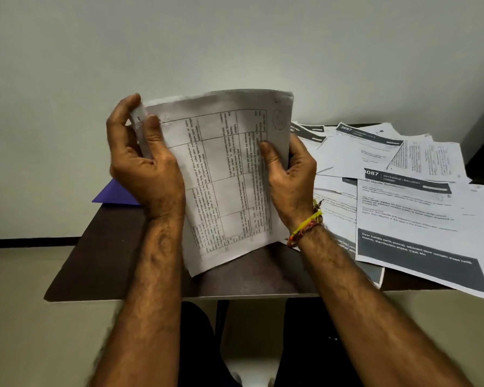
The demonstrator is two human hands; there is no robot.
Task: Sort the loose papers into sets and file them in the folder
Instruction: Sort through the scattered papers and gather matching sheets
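Note:
I hold a set of white papers [224,177] with a printed table upright above the table, its lower edge near the tabletop. My left hand [143,160] grips the set's upper left edge, thumb in front and fingers behind. The set's right side is pinched in my right hand [288,174], thumb on the print. Loose papers [411,208] with dark header bars lie spread over the right half of the table. A purple folder [115,194] lies flat on the left, mostly hidden behind my left wrist.
The dark brown table [101,261] stands against a pale wall [235,46]. Some loose sheets hang over its front right edge. My legs and the floor show below the front edge.

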